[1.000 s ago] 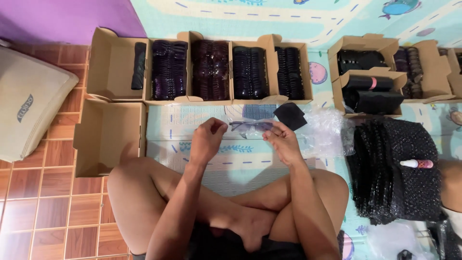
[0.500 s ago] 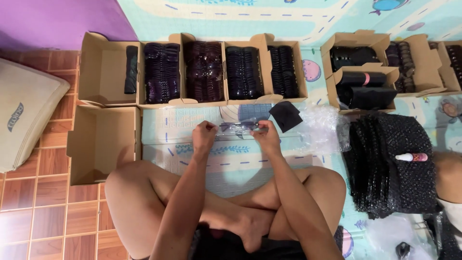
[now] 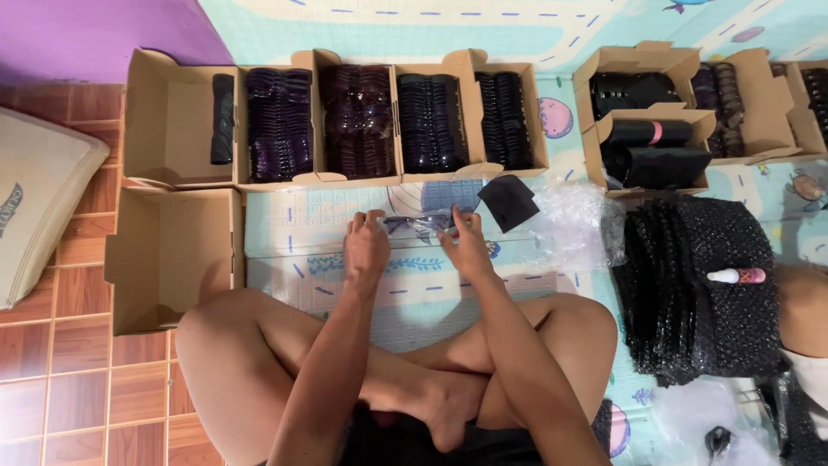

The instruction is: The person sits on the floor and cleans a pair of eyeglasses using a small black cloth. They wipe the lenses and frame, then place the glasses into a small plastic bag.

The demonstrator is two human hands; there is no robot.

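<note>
The person sits cross-legged on a play mat (image 3: 517, 30) on the floor, and both hands meet over its middle. The left hand (image 3: 366, 250) and the right hand (image 3: 466, 246) each pinch one end of a single pair of glasses (image 3: 418, 226), pale-framed with tinted lenses, held just above the mat; each grip is closed on it. As I judge it, the step in hand is folding or readying this one pair for packing. The next move would call for a steady two-handed hold, the arms folded flat, then a free hand for a wrap or a box.

One black cloth square (image 3: 509, 201) lies just right of the hands, beside a crumpled heap of clear plastic bags (image 3: 573, 226). Toward the mat's far edge stands a row of five open cardboard boxes (image 3: 341, 121): the leftmost nearly bare with one dark bundle, the other four packed with dark glasses. One empty box (image 3: 172, 259) sits at the mat's left edge. At the far right corner are more boxes (image 3: 647, 129), at least three, the last cut off by the frame. A stack of black bubble-wrap sleeves (image 3: 699, 285) lies at the right with one small pink-capped bottle (image 3: 735, 276) on top. A beige cushion (image 3: 34, 216) rests on the tiled floor.
</note>
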